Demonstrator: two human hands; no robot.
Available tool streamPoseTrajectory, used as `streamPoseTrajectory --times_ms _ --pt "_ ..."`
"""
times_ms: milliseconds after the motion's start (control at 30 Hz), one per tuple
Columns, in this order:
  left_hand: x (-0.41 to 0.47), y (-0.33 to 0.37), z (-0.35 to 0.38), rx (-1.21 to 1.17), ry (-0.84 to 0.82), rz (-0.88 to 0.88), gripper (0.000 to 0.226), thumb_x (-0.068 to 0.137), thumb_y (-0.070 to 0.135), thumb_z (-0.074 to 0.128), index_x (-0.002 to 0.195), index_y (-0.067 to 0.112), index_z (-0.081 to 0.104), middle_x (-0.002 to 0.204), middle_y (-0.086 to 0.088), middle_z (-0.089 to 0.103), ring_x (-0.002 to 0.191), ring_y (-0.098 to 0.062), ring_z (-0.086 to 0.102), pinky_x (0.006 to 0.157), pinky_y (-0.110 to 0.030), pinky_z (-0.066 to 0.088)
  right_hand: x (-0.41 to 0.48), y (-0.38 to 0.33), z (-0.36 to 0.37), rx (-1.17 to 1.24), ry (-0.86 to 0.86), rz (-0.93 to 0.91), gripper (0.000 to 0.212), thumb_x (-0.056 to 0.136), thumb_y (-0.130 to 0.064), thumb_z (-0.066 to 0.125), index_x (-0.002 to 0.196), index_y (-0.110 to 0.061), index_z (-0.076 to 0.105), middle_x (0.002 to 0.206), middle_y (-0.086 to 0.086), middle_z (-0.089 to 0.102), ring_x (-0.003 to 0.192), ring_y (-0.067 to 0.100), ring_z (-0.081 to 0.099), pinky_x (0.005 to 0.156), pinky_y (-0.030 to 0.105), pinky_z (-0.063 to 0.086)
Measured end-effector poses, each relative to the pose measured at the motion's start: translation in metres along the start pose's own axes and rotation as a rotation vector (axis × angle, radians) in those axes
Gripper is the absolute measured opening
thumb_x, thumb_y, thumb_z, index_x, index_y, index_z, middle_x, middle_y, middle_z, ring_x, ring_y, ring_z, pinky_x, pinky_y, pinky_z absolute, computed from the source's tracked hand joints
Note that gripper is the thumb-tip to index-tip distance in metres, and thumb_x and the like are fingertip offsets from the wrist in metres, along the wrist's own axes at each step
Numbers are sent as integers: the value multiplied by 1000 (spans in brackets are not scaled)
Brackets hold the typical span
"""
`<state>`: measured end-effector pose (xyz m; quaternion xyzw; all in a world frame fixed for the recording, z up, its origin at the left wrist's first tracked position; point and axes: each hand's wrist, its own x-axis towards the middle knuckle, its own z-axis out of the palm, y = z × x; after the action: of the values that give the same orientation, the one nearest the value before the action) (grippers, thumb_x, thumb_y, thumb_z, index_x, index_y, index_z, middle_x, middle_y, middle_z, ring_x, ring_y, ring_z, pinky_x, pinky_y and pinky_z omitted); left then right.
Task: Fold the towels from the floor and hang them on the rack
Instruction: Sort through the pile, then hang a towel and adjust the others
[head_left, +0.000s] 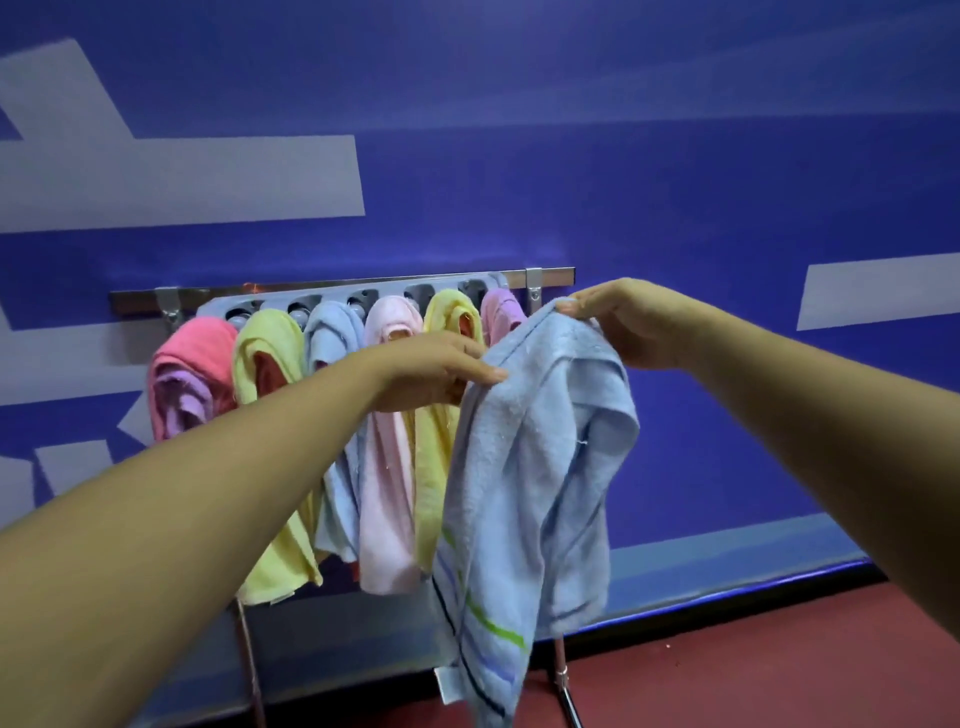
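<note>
Two hands were up in front of the rack (337, 285), and between them we held the blue towel (530, 467) by its top edge. Our left hand (441, 371) reached in from the left with its fingers stretched out nearly straight, pinching the towel's upper left part between fingertips and thumb. Our right hand (628, 322) sat a little higher and to the right, its fingers curled over the upper right corner and pinching the cloth there. The top edge ran slantwise between the two grips, rising toward the right hand. Below them the towel hung loose in folds, doubled over on its right side, and its lower end, crossed by green, blue and dark stripes, dangled near the red floor (753, 654).

Behind the towel the rack stood against the blue wall (623, 156), a metal bar carrying a grey holder with round openings. Six towels already hung from it in a row: a coral towel (189, 358) with lilac cloth inside it, a yellow towel (270, 343), a pale blue towel (335, 332), a pale pink towel (389, 467), a second yellow towel (449, 312) and a purple towel (500, 310). The held towel covered the lower part of the second yellow one and hung just in front of the purple one, near the holder's right end.
</note>
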<state>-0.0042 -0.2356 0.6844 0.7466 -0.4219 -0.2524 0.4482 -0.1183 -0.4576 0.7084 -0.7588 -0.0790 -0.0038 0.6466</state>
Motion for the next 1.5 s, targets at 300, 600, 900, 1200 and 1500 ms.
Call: streamPoseTrajectory --times_ms 300,600,900,1200,1500 --pt "80 39 -40 174 387 93 32 80 9 62 109 14 52 85 -11 52 66 -20 47 53 -27 35 75 -14 -52 -45 130 86 31 102 -12 35 113 -10 64 110 8 72 95 19 71 81 31 56" --pt "121 45 -85 730 402 58 30 82 10 63 112 13 59 95 -7 57 81 -22 54 68 -31 47 153 -5 -75 4 123 8 26 101 -12 38 119 -10 58 111 7 69 100 20 69 82 30 58" --pt "150 15 -67 1170 560 20 45 88 21 61 123 4 41 107 -15 60 90 -33 52 73 -39 41 183 54 -74 -145 446 36 19 90 2 54 80 -12 62 64 0 66 55 14 63 55 25 51" --pt "120 -19 -22 1393 763 312 33 90 21 51 118 4 48 106 -21 66 99 -41 59 72 -41 35 157 60 -46 -244 635 -360 12 89 -9 57 86 -15 67 76 2 59 62 13 52 60 25 42" --pt "114 -33 18 380 573 57 83 87 20 55 154 34 8 105 -10 58 84 -26 61 67 -30 45 140 77 -31 -22 483 -182 55 84 -68 54 115 -24 66 114 -2 67 98 19 63 84 38 49"
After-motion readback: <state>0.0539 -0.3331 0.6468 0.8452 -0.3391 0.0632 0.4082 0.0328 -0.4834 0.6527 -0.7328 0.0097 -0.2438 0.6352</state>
